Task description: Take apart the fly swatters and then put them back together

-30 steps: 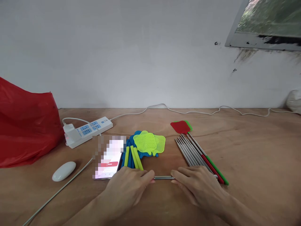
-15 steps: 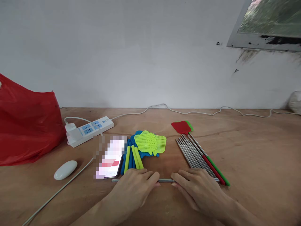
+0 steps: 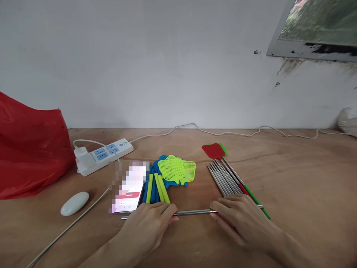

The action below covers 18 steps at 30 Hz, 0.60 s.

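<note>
My left hand [image 3: 152, 225] and my right hand [image 3: 241, 219] are both closed around one thin metal rod [image 3: 195, 212], which lies crosswise in front of me. Its ends stick out beyond both hands. Past my left hand lie yellow-green tubes [image 3: 162, 188] and blue tubes [image 3: 154, 190], with yellow-green mesh fly swatter heads [image 3: 173, 169] on top of blue ones [image 3: 161, 162]. Several metal rods [image 3: 223, 178] lie side by side beyond my right hand. Along them rest a fly swatter with a red head [image 3: 213, 150] and one with a green grip [image 3: 252, 195].
A lit phone [image 3: 132, 186], partly pixelated, lies left of the tubes. Further left are a white power strip [image 3: 104, 156] with a plug, a white oval object [image 3: 74, 203] and a red plastic bag [image 3: 30, 149]. A cable [image 3: 237, 133] runs along the wall.
My hands have moved apart along the rod, so a longer stretch of it shows between them. The rod is now slightly tilted, its right end higher in view.
</note>
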Available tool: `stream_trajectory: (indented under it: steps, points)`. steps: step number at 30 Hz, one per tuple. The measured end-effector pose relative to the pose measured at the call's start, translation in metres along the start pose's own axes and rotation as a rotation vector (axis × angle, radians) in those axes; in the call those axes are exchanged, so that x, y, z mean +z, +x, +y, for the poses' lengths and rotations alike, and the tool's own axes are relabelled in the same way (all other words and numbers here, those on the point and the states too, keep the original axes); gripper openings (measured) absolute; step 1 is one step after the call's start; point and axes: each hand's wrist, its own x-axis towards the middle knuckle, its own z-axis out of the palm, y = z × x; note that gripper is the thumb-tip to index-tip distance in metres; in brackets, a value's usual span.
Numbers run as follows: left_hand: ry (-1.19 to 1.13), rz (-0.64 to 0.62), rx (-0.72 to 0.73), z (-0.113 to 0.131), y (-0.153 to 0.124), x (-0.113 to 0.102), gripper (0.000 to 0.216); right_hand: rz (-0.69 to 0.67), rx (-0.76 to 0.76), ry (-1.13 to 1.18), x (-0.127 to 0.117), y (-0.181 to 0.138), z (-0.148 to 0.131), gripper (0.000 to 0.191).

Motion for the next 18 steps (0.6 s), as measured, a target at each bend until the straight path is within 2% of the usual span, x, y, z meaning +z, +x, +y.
stream_trajectory:
  steps: [3, 6, 10, 13, 18]
  points:
    - [-0.007, -0.015, -0.019, 0.007, 0.003, 0.003, 0.022, 0.098, -0.010, -0.106, 0.004, 0.006, -0.012, 0.025]
    - [-0.027, -0.006, 0.011, 0.012, 0.004, 0.003, 0.024, 0.114, -0.052, -0.125, 0.009, 0.008, -0.018, 0.033]
    - [-0.040, 0.045, 0.027, 0.005, -0.004, 0.000, 0.033, 0.094, -0.091, -0.097, 0.006, -0.001, -0.006, 0.037]
    - [-0.020, 0.103, 0.015, -0.007, -0.014, -0.001, 0.038, 0.124, -0.042, -0.099, 0.002, -0.011, 0.006, 0.036]
    - [-0.053, 0.053, 0.000, -0.010, -0.016, -0.004, 0.040, 0.119, -0.032, -0.105, 0.002, -0.018, 0.012, 0.037]
